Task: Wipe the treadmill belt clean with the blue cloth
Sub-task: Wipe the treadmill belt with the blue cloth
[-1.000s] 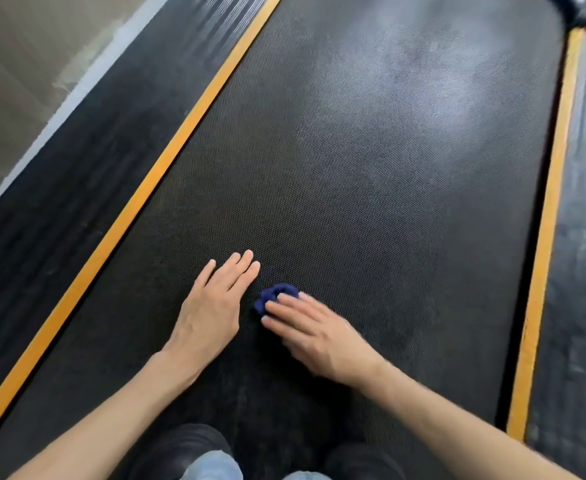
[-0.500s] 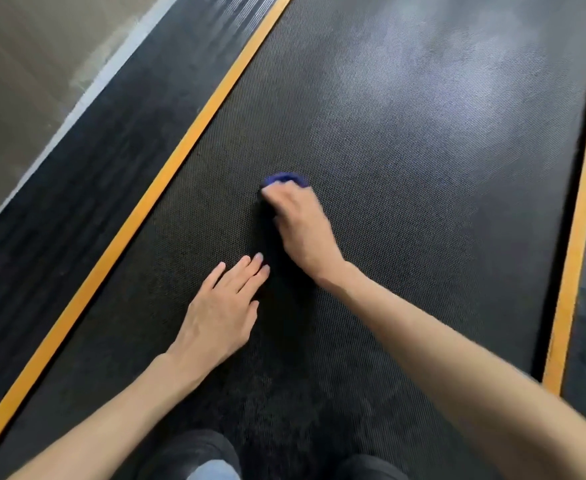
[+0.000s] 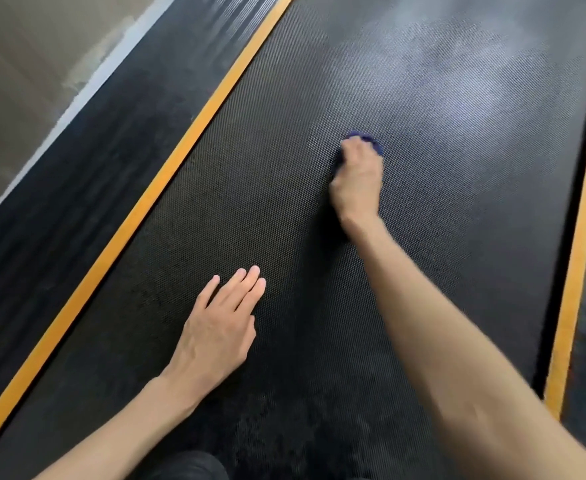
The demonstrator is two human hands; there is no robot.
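The treadmill belt (image 3: pixel 440 209) is black and finely textured, and it runs away from me. A small blue cloth (image 3: pixel 367 139) lies bunched on the belt's middle. My right hand (image 3: pixel 357 178) reaches forward and covers the cloth, fingers bent over it. Only the cloth's far edge shows past my fingertips. My left hand (image 3: pixel 220 327) rests flat on the belt nearer to me, fingers straight and together, well apart from the cloth.
Orange stripes border the belt on the left (image 3: pixel 166 168) and right (image 3: pixel 582 237). Beyond them are black ribbed side rails (image 3: pixel 87 161). Grey floor (image 3: pixel 17 64) lies at the far left. My dark knees (image 3: pixel 187 467) show at the bottom edge.
My right hand has pushed the cloth forward along the belt, away from my body and slightly to the right. My left hand has stayed flat in place.
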